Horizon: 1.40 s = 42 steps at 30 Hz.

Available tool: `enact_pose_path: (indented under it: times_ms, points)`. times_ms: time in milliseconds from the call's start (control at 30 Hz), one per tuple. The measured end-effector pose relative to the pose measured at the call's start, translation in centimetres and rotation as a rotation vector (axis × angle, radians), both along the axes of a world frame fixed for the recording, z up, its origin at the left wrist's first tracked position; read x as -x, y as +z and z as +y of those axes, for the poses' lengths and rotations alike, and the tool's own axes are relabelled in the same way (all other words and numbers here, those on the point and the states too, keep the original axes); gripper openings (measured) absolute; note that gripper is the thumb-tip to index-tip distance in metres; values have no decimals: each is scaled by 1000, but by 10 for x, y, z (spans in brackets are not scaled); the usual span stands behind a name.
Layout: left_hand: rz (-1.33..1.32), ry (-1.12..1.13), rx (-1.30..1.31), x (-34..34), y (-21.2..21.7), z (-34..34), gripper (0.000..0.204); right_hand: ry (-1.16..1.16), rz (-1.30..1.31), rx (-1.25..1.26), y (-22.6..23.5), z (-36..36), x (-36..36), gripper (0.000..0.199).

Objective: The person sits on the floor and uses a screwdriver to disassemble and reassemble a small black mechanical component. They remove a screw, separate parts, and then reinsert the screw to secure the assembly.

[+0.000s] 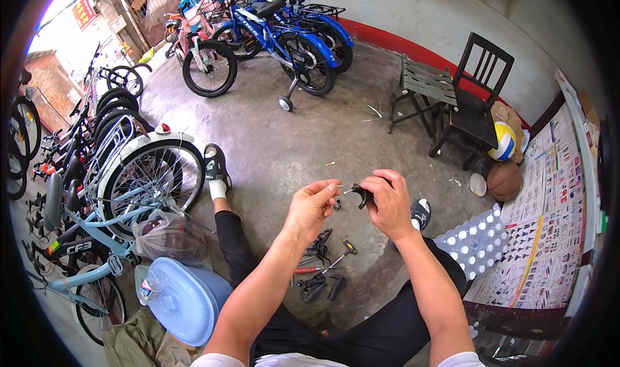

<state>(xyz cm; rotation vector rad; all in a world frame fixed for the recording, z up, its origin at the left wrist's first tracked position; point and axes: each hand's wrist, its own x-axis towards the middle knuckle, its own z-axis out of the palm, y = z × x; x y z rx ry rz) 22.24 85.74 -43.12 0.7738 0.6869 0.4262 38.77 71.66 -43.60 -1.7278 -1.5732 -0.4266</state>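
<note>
Both hands pinch black bracket (mid-air).

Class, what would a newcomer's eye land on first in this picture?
Mid-picture, the left hand and right hand hold a small black curved part over tools on the concrete floor. A pale blue bike stands at left; blue bikes line the far wall.
</note>
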Motion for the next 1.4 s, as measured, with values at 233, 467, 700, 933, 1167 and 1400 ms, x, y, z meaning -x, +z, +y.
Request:
enact_pose_path:
  times_ms: [233, 467, 700, 933, 1167, 1400]
  points:
    - [-72, 25, 58, -2, -4, -23, 17, -35, -141, -16, -4, 1, 0, 36]
    - [4, 18, -60, -6, -5, -28, 14, -39, -155, -10, -6, 0, 1, 35]
    - [-18, -35, -4, -4, -9, -25, 15, -45, -215, -22, -8, -2, 1, 31]
    - [-56, 3, 98, -3, -19, -28, 17, -40, -228, -29, -8, -2, 2, 26]
    - [-14, 57, -7, -3, -16, -31, 15, -44, -277, -14, -7, -2, 3, 24]
    - [-40, 84, -57, -3, -18, -32, 12, -55, -250, -19, -10, -1, 5, 25]
